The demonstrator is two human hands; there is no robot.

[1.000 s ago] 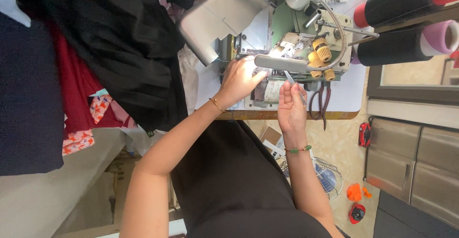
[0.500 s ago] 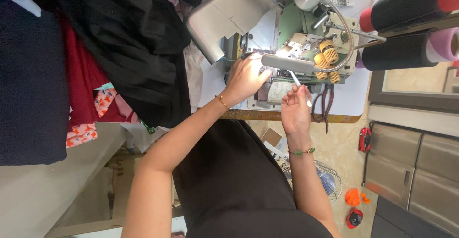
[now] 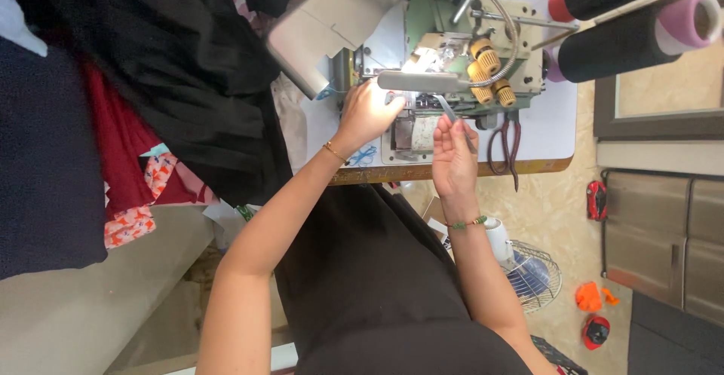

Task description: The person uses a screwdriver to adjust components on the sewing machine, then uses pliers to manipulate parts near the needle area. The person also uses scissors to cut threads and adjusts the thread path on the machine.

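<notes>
At sewing machine (image 3: pixel 452 36), tweezers (image 3: pixel 446 108) in right hand (image 3: pixel 452 156)

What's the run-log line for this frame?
left hand: on sewing machine under lamp | right hand: holds tweezers at needle area | scissors: on table

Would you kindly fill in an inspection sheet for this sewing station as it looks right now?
Surface: white table with a wood front edge, bearing a green sewing machine.
Job's things: tweezers pointed at the machine under its lit lamp; yellow tension knobs.
Clutter: scissors on the table; black cloth, red and dark blue cloth at the left.
Hands: left hand on the machine front; right hand pinches the tweezers.
Cables: grey lamp hose.
Surroundings: thread cones, floor fan, cabinet.
</notes>
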